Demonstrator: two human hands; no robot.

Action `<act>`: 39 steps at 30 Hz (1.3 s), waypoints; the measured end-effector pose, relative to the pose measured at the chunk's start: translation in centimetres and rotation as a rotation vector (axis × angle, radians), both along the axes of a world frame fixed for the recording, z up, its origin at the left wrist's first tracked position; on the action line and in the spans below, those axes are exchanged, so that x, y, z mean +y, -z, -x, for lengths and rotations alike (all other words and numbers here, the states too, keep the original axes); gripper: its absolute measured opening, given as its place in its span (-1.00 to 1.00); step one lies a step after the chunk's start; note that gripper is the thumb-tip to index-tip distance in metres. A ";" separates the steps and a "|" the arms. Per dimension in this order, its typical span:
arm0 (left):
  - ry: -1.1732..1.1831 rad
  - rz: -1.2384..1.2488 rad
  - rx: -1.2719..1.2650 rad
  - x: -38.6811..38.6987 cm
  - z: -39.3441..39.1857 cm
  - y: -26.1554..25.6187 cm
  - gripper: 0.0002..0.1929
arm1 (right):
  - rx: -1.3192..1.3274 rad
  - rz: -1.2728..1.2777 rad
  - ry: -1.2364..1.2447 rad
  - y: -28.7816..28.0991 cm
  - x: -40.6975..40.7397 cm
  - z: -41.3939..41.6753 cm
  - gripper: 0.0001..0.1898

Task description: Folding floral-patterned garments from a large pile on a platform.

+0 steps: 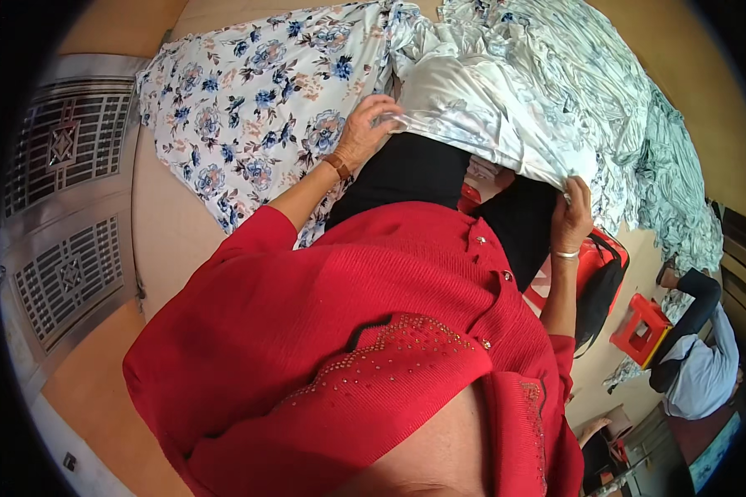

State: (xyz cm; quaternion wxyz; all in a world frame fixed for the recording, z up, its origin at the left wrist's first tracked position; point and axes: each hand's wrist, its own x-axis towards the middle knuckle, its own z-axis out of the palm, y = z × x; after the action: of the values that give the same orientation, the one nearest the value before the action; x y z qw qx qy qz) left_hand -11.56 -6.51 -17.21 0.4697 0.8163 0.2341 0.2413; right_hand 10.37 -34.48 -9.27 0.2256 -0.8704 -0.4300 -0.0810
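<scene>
A white cloth with a faint floral pattern lies across my knees, pale side up. My right hand, with a light bangle at the wrist, grips its near edge between thumb and fingers. Further left, my left hand pinches the same cloth near its corner, fingers curled; a brown band circles that wrist. The edge runs fairly straight between both hands. Beside my left arm spreads a white cloth with blue and peach flowers, its printed side showing.
Crumpled pale fabric heaps beyond my lap, with greenish fabric to its right. A red plastic stool stands near another seated person. A black bag hangs by my right forearm. Metal grille doors line the left.
</scene>
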 end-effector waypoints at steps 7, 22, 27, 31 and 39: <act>0.175 0.849 -0.072 -0.4 -1.0 -5.6 -0.88 | 1.030 -0.439 0.317 -3.9 -6.3 0.1 -0.79; 0.398 0.870 0.246 -3.8 -2.8 -8.9 -0.81 | 0.845 -0.125 -0.114 -3.7 5.8 6.8 -0.83; 0.326 0.856 0.203 -4.2 -2.9 -9.4 -0.78 | 1.248 -0.276 -0.226 -1.6 10.0 6.7 -0.86; 0.367 0.188 -0.006 -5.3 -3.5 -9.3 -0.73 | 1.518 -0.352 -0.143 -3.1 10.7 6.7 -0.89; 0.249 0.933 0.130 -5.2 -3.8 -9.2 -0.80 | 1.166 -0.341 -0.069 -3.5 7.7 4.9 -0.80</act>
State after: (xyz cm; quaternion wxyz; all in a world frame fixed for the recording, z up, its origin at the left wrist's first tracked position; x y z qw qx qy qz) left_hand -7.76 -11.70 -7.98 0.7952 0.5538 0.2468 0.0009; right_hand 5.48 -26.80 -5.77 0.5626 -0.7086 -0.2447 0.3486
